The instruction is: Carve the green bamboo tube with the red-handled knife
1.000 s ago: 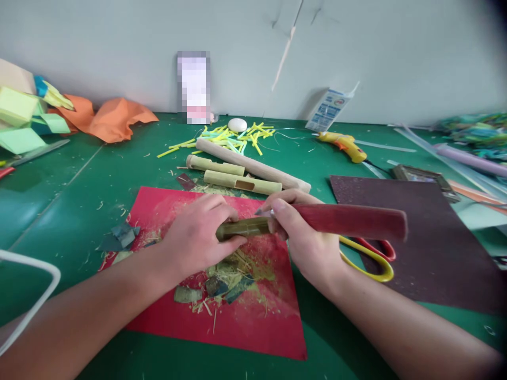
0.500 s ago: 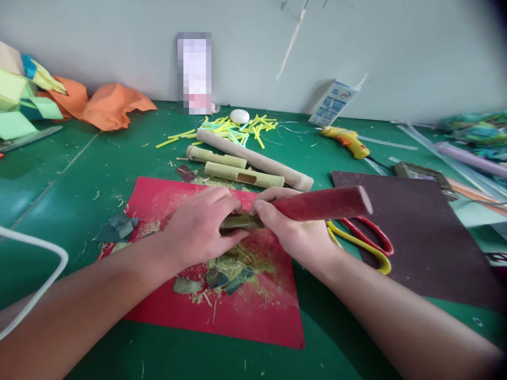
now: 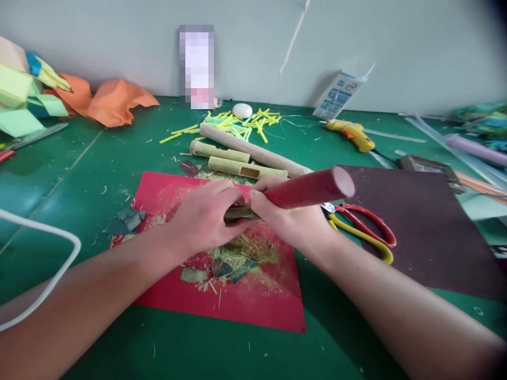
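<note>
My left hand [image 3: 204, 216] is closed around a short dark-green bamboo piece [image 3: 240, 213], held just above a red sheet [image 3: 253, 303]. My right hand [image 3: 291, 221] grips a tool with a thick red handle [image 3: 311, 187]; its blade end meets the bamboo between my thumbs and is mostly hidden. Shavings and dark peeled bits [image 3: 232, 264] lie on the red sheet below the hands.
Two pale bamboo tubes [image 3: 245, 169] and a wooden dowel [image 3: 253, 150] lie behind the sheet. Red-and-yellow scissors [image 3: 364, 229] rest on a dark brown sheet [image 3: 428, 227] at the right. A yellow glue gun [image 3: 352, 134], cut straws [image 3: 237, 124], a white egg-shaped object [image 3: 242, 110] and orange paper [image 3: 106, 103] lie farther back.
The red handle has swung from lying sideways to pointing up toward the camera. My right hand has slid left along the bamboo, closer to my left hand.
</note>
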Demonstrator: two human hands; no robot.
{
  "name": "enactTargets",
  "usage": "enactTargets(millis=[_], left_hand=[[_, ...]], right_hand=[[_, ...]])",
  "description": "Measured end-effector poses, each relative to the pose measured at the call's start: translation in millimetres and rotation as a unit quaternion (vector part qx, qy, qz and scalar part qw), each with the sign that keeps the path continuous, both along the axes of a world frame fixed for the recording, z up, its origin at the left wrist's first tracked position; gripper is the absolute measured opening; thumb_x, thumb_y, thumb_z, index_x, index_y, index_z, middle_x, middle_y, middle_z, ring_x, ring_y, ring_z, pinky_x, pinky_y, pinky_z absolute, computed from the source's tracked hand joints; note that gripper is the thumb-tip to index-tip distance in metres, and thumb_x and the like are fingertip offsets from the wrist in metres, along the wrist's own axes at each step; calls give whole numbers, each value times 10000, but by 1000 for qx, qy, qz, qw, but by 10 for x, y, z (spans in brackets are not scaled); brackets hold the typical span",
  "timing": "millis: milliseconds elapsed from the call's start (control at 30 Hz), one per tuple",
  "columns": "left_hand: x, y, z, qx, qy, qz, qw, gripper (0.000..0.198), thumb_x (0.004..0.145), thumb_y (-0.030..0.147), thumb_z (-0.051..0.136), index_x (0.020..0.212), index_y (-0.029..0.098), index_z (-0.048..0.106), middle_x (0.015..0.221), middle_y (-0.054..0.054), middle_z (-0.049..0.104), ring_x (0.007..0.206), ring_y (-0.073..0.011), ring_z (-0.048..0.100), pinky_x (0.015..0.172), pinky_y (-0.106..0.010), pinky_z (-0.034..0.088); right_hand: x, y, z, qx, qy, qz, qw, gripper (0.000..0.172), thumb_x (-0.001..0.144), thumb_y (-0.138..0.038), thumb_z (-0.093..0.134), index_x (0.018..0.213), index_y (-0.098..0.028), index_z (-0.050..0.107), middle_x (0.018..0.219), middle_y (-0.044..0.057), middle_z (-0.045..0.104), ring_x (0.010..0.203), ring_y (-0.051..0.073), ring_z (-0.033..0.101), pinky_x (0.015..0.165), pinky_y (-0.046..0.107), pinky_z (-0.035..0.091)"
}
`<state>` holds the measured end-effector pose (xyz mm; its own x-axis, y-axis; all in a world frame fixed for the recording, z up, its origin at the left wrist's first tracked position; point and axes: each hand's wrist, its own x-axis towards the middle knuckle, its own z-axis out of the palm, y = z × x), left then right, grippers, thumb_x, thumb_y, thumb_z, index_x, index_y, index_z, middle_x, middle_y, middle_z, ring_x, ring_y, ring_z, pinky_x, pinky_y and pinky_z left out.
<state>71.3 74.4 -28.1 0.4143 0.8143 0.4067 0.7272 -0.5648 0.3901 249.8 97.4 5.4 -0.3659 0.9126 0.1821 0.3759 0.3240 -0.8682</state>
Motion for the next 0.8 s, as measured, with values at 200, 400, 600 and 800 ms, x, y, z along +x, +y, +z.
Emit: enactTargets(millis=[200, 400, 600, 800], left_hand=[[10, 25, -10, -11, -8, 7, 1000, 185, 849, 359, 662, 827, 183, 607, 852, -60, 652, 806, -227, 609, 661, -349, 433], [-3, 66, -20, -8, -15, 3, 1000, 159, 834, 350, 674, 831, 196, 631, 827, -47, 660, 817, -220, 611, 682, -341, 449], [-18, 81, -1, -18, 16, 15, 1000, 251, 815, 410, 697, 762, 184, 600, 810, -55, 657, 794, -223, 613, 654, -335, 452], [-46, 97, 0, -6, 32, -1, 999, 228, 832, 396, 724, 907, 181, 704, 876, -71, 685, 859, -238, 638, 724, -354, 491]], right_hand=[[-120, 11, -105, -13, 55, -67, 996, 197, 716, -209, 548, 552, -207, 436, 546, -60, 419, 531, 72, 367, 477, 239, 325], [-153, 84, -192, -13, 60, -71, 996, 230, 718, -236, 545, 550, -222, 389, 551, -52, 416, 531, 81, 353, 495, 259, 326], [-175, 63, -173, 16, -31, -69, 997, 242, 710, -274, 594, 541, -222, 430, 553, -27, 456, 550, 106, 408, 533, 288, 347], [-204, 135, -190, -19, 101, -96, 990, 228, 683, -210, 543, 542, -231, 365, 532, -58, 391, 517, 82, 333, 475, 265, 297]])
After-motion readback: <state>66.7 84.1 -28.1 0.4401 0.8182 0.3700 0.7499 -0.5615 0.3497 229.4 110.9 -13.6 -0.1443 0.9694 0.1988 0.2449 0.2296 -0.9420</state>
